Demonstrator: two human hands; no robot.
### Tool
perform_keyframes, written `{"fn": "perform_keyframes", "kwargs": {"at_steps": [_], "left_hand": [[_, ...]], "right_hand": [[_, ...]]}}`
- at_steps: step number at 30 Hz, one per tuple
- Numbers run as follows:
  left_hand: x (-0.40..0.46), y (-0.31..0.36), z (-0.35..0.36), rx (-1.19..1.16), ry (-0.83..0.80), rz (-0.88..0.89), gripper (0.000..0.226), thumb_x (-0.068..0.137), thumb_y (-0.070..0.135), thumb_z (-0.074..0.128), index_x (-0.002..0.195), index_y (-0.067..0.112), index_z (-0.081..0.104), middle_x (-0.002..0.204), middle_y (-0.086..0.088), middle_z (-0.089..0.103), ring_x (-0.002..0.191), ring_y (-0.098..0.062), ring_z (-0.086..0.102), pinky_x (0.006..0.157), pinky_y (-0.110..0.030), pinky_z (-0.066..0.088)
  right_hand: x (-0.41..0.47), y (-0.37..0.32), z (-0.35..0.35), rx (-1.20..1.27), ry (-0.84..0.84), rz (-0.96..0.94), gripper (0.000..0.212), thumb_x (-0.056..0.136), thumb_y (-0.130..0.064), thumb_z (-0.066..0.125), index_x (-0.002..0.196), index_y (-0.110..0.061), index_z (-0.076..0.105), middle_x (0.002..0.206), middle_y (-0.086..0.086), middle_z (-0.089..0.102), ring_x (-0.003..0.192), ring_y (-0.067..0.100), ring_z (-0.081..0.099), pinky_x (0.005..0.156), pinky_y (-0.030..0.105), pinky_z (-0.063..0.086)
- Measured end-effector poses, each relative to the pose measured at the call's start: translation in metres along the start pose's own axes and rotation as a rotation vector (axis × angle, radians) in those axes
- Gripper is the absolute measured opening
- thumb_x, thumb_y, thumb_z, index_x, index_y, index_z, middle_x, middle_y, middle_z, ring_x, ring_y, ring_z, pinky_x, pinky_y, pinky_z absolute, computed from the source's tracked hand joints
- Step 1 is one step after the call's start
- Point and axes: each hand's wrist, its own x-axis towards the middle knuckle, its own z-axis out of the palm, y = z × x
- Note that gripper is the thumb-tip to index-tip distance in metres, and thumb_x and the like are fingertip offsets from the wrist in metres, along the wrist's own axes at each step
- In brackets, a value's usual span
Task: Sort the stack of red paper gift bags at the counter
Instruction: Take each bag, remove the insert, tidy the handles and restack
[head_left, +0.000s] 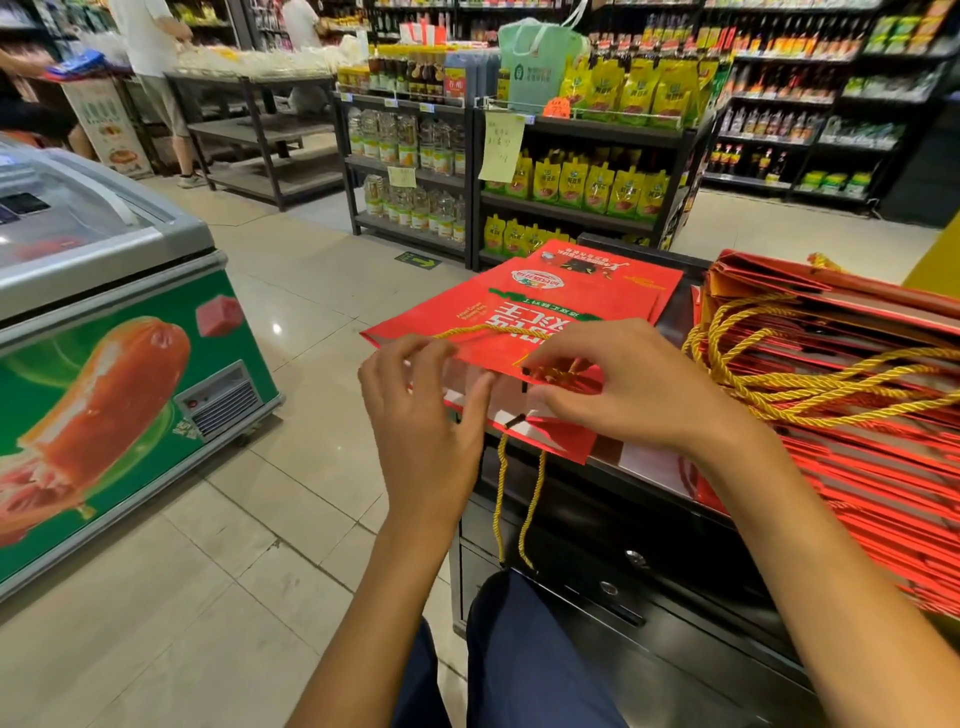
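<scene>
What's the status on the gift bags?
Both hands on the flat red gift bag at the counter edge: left hand at its mouth, right hand pinching the gold cord. Big stack waits right. Nothing blocking.

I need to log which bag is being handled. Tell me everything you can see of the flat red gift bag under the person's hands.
The red gift bag lies flat on the black counter, its open end toward the person and overhanging the edge. It looks like glossy paper with white lettering, a green band and a logo. Twisted gold cord handles hang down over the counter front. The left hand and right hand pinch its near edge. The big stack lies to its right.
</scene>
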Motion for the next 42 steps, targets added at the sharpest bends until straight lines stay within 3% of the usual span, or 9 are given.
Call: {"fn": "perform_keyframes", "kwargs": {"at_steps": [2,5,8,16,23,27,33,37,42], "left_hand": [[-0.006,0.008,0.001,-0.016,0.016,-0.06,0.029,0.091,0.031,0.078,0.106,0.01,0.065,0.108,-0.005,0.059,0.106,-0.023,0.05,0.09,-0.037,0.047],[-0.014,0.015,0.003,-0.174,-0.162,-0.161,0.011,0.093,0.028,0.075,0.097,0.018,0.072,0.095,0.011,0.066,0.093,-0.013,0.06,0.082,-0.04,0.051],[-0.012,0.022,0.004,-0.318,-0.298,-0.282,0.013,0.091,0.031,0.077,0.102,0.024,0.08,0.096,0.015,0.073,0.095,-0.008,0.066,0.082,-0.034,0.055],[-0.002,0.03,0.007,-0.372,-0.351,-0.364,0.013,0.092,0.026,0.073,0.102,0.023,0.081,0.096,0.015,0.074,0.1,-0.006,0.066,0.088,-0.04,0.058],[-0.008,0.019,-0.007,-0.331,-0.399,-0.238,0.013,0.093,0.019,0.073,0.102,0.023,0.081,0.097,0.014,0.074,0.098,-0.008,0.064,0.078,-0.021,0.05],[-0.006,0.014,-0.008,-0.295,-0.381,-0.183,0.016,0.092,0.02,0.074,0.106,0.022,0.08,0.103,0.016,0.073,0.103,-0.008,0.064,0.085,-0.029,0.052],[-0.01,0.004,-0.017,-0.164,-0.374,-0.033,0.004,0.092,0.024,0.075,0.095,0.02,0.076,0.097,0.021,0.065,0.106,-0.009,0.057,0.09,-0.012,0.039],[-0.013,-0.003,-0.022,-0.115,-0.327,0.01,0.014,0.095,0.03,0.068,0.093,0.017,0.071,0.093,0.014,0.065,0.097,-0.012,0.057,0.084,-0.028,0.047],[-0.011,-0.022,-0.019,0.083,-0.324,0.078,0.029,0.098,0.038,0.062,0.12,0.023,0.074,0.117,-0.002,0.057,0.114,-0.02,0.047,0.094,-0.037,0.043]], "right_hand": [[0.0,-0.001,0.002,-0.022,0.024,-0.002,0.028,0.093,-0.042,0.062,0.111,-0.026,0.076,0.103,-0.012,0.075,0.092,0.005,0.066,0.082,0.032,0.055],[0.0,-0.002,0.006,-0.007,0.061,0.009,0.032,0.093,-0.043,0.058,0.109,-0.024,0.078,0.101,-0.012,0.076,0.089,0.004,0.068,0.08,0.03,0.055],[0.0,-0.001,0.009,0.031,0.087,0.018,0.024,0.095,-0.037,0.063,0.108,-0.024,0.079,0.097,-0.013,0.076,0.087,0.001,0.067,0.076,0.03,0.055],[-0.002,0.0,0.014,0.075,0.125,0.035,0.02,0.098,-0.031,0.063,0.108,-0.024,0.079,0.098,-0.01,0.077,0.089,0.004,0.068,0.075,0.034,0.056],[-0.002,0.004,0.011,0.074,0.146,0.027,0.017,0.098,-0.024,0.066,0.106,-0.019,0.08,0.099,-0.008,0.078,0.09,0.004,0.068,0.077,0.033,0.055],[0.0,0.002,0.007,0.103,0.046,0.039,0.021,0.097,-0.033,0.066,0.111,-0.024,0.079,0.105,-0.014,0.074,0.097,0.0,0.064,0.083,0.017,0.048],[-0.001,0.015,0.006,0.047,-0.158,0.034,0.022,0.094,-0.026,0.068,0.114,-0.03,0.077,0.11,-0.013,0.07,0.104,0.004,0.06,0.089,0.027,0.047],[0.001,0.021,0.011,-0.014,-0.161,0.04,0.018,0.093,-0.037,0.072,0.108,-0.029,0.078,0.103,-0.011,0.071,0.099,0.009,0.06,0.09,0.035,0.047],[0.0,0.026,0.025,0.124,-0.078,0.049,0.014,0.095,-0.03,0.072,0.103,-0.02,0.077,0.098,-0.011,0.073,0.091,0.003,0.061,0.079,0.023,0.045]]}}
